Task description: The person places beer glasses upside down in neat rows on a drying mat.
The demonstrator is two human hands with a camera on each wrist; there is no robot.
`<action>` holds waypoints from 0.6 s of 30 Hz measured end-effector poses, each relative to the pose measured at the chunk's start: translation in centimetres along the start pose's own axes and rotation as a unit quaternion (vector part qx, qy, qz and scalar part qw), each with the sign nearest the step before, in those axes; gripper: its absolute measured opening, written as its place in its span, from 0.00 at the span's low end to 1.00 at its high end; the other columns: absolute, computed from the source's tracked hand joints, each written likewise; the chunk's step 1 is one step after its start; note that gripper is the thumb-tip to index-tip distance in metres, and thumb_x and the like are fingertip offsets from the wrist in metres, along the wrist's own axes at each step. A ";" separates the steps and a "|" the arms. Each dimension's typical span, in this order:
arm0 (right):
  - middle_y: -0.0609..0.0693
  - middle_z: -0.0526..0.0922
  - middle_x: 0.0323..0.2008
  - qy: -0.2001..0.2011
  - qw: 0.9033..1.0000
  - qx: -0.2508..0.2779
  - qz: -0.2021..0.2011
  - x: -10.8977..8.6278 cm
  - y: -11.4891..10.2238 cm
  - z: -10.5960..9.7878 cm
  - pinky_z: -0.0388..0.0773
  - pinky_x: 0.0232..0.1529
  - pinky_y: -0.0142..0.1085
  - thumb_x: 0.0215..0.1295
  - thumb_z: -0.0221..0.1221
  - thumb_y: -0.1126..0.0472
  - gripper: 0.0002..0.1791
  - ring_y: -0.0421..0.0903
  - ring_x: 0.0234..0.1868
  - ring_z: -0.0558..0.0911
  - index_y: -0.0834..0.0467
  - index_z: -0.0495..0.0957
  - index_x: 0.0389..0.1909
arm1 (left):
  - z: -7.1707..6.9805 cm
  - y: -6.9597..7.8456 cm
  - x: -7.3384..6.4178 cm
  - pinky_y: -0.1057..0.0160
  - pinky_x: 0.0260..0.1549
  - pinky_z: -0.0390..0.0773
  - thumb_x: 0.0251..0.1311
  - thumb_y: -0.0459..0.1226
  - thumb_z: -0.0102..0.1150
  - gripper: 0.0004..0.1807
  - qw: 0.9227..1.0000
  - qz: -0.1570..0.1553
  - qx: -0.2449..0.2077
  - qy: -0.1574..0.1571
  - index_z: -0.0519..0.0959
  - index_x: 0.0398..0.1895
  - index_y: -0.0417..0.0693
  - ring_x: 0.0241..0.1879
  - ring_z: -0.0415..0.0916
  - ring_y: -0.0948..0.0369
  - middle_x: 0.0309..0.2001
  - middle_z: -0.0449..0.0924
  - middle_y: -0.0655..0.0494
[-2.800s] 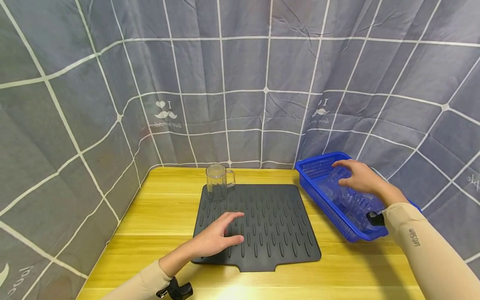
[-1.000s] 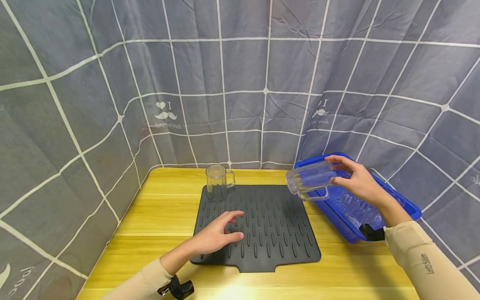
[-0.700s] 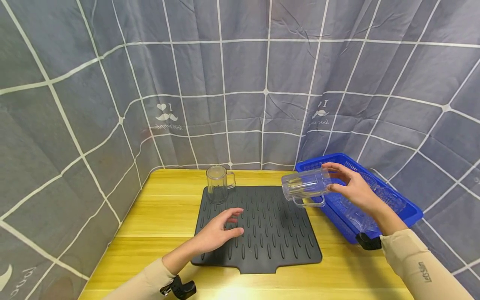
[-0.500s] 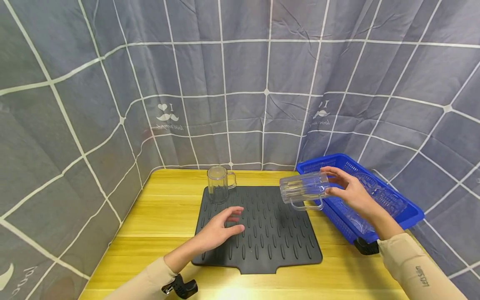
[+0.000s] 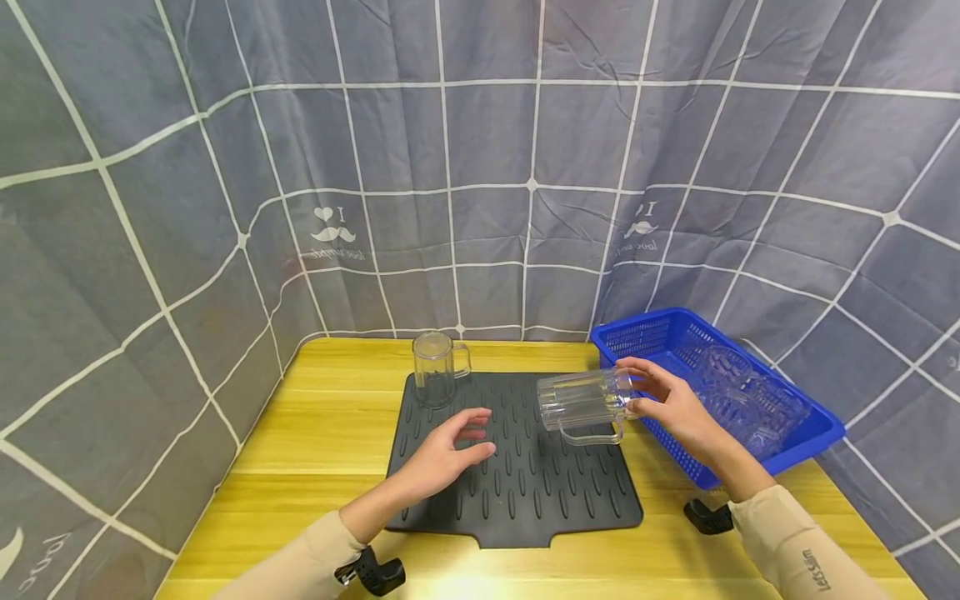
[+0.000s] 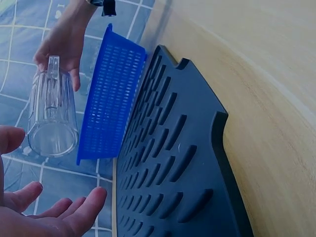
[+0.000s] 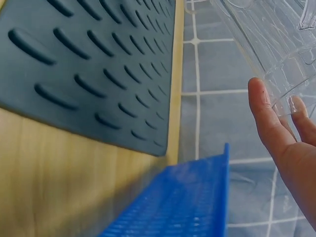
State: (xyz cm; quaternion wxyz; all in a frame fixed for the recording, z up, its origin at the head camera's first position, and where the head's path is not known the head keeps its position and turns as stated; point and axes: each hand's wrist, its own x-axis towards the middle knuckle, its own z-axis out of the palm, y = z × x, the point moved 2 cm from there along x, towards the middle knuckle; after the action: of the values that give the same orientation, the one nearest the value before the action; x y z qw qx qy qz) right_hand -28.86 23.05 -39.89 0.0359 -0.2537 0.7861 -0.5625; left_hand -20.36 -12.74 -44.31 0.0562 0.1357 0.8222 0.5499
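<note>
My right hand (image 5: 675, 417) grips a clear glass mug (image 5: 573, 402) by one end, thumb and fingers spread around it. The mug lies nearly level in the air over the right part of a dark ridged mat (image 5: 525, 500), its handle hanging below. In the right wrist view the fingertips (image 7: 259, 94) press against the glass. My left hand (image 5: 438, 460) hovers over the mat's left side, fingers apart and holding nothing. A second glass mug (image 5: 433, 375) stands at the mat's back left corner, handle pointing right.
A blue plastic basket (image 5: 637, 329) stands on the right, holding several clear glass items (image 5: 742, 392) that overlap. Beneath everything is a yellow wooden table (image 5: 330, 433). Grey checked curtain (image 5: 487, 217) closes off the back and sides.
My right hand was over the basket with nothing held. It has since lifted a glass mug out and carried it left over the mat, lower now. My left hand has barely shifted.
</note>
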 end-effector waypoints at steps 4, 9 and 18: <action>0.49 0.74 0.64 0.001 1.000 0.009 0.005 -0.3 0.5 0.8 0.83 0.47 0.37 0.70 0.59 0.68 0.29 0.42 0.58 0.77 0.54 0.67 0.71 | 0.3 -0.1 0.1 0.46 0.58 0.77 0.69 0.49 0.61 0.31 1.000 -0.002 -0.001 -0.004 0.67 0.73 0.58 0.68 0.70 0.47 0.70 0.69 0.50; 0.45 0.76 0.59 -0.012 0.998 0.064 -0.018 -0.4 1.3 2.1 0.85 0.44 0.39 0.68 0.56 0.73 0.30 0.41 0.52 0.81 0.60 0.66 0.71 | 0.4 -0.2 0.1 0.45 0.58 0.77 0.69 0.49 0.61 0.32 1.000 -0.004 -0.005 -0.002 0.66 0.73 0.58 0.68 0.70 0.47 0.70 0.69 0.49; 0.47 0.71 0.65 -0.007 0.997 0.075 0.027 -0.4 2.3 4.3 0.82 0.50 0.37 0.69 0.57 0.69 0.31 0.42 0.56 0.76 0.57 0.65 0.72 | 0.5 -0.1 0.2 0.44 0.60 0.76 0.68 0.48 0.62 0.32 1.000 -0.002 -0.006 0.010 0.65 0.73 0.58 0.68 0.70 0.47 0.70 0.68 0.48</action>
State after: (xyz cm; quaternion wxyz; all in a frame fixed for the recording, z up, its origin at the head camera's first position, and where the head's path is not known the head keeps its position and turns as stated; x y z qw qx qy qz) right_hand -27.89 20.00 -43.64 0.0760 -0.2326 0.7480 -0.6169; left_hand -20.45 -12.28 -44.56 0.0498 0.1286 0.8199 0.5557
